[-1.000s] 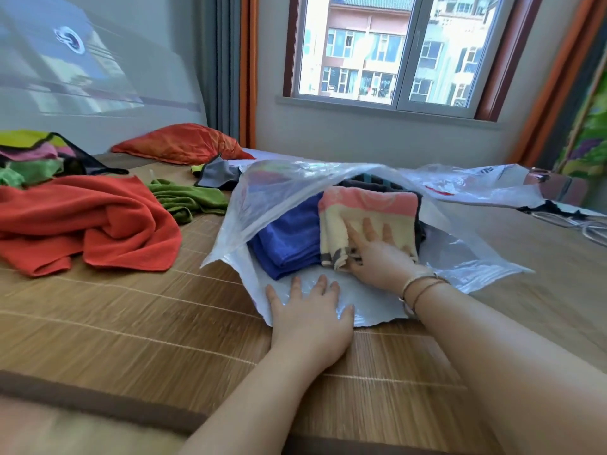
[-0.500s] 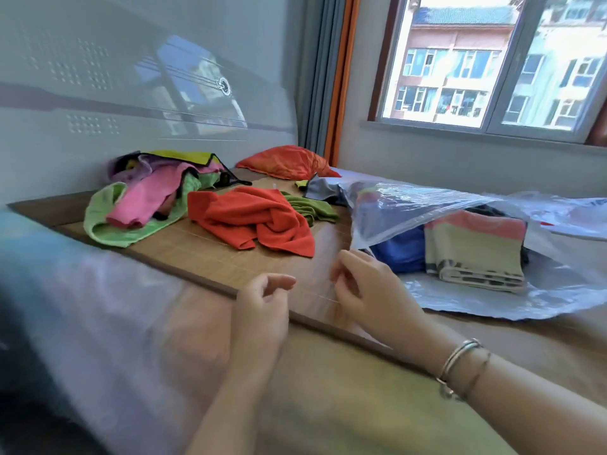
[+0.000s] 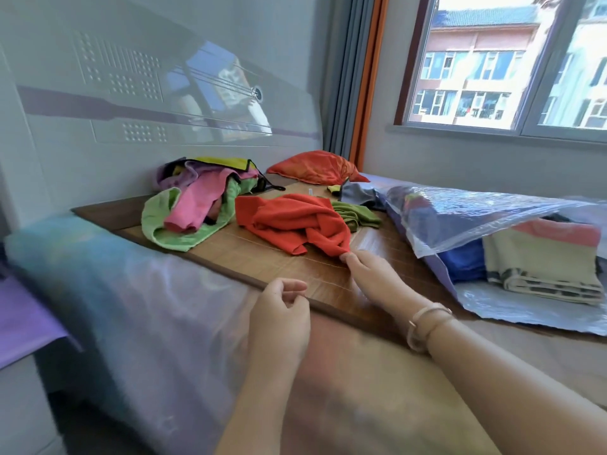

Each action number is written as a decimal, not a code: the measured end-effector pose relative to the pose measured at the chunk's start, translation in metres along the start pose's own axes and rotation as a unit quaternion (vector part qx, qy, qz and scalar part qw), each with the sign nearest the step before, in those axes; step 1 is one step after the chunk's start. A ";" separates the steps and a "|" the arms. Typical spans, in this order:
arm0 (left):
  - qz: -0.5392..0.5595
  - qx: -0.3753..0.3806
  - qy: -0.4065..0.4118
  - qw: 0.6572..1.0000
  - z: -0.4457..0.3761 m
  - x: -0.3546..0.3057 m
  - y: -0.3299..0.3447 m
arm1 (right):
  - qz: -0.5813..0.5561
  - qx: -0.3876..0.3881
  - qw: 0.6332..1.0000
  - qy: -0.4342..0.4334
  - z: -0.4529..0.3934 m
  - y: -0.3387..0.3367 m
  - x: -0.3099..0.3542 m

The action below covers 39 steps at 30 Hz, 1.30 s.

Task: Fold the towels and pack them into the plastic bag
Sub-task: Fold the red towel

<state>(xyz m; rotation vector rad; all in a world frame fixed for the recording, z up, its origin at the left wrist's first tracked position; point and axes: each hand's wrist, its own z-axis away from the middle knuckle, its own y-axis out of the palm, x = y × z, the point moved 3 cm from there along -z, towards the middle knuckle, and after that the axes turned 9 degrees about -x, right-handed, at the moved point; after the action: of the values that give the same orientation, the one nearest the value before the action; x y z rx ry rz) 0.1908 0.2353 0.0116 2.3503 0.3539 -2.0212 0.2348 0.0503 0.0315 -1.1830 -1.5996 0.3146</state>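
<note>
Right hand point(image 3: 372, 274) pinches the near corner of the red towel point(image 3: 292, 221) lying just ahead; left hand point(image 3: 279, 318) hangs back, loosely curled, empty.

Two bare forearms, no sleeves, right wrist w/ two thin bangles point(image 3: 423, 323), one pale, one metallic
</note>
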 end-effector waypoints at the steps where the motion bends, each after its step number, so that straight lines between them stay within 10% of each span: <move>1: -0.006 -0.004 0.017 1.000 0.003 -0.001 0.001 | -0.033 -0.029 0.999 -0.017 0.014 -0.009 0.001; 9: -0.144 0.062 0.192 0.969 0.044 -0.006 0.024 | -0.284 -0.108 0.952 0.021 0.136 -0.105 -0.015; 19: -0.117 0.121 0.293 0.941 0.091 -0.029 0.046 | -0.370 -0.011 0.916 0.151 0.191 -0.164 -0.032; 26: -0.088 0.303 0.242 0.918 0.119 -0.036 0.058 | -0.215 0.000 0.958 0.191 0.197 -0.165 -0.069; 33: -0.087 0.405 0.183 0.891 0.118 -0.024 0.060 | -0.062 -0.095 0.993 -0.012 0.166 -0.139 -0.064; 39: -0.060 0.234 0.033 0.970 0.092 -0.022 0.046 | 0.037 -0.048 0.998 -0.028 0.142 -0.104 -0.066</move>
<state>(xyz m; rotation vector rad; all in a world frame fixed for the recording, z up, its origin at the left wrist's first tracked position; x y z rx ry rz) 0.1066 0.1720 0.0121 2.7233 0.0138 -2.2946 0.0555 -0.0016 0.0106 -1.3204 -1.6366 0.3240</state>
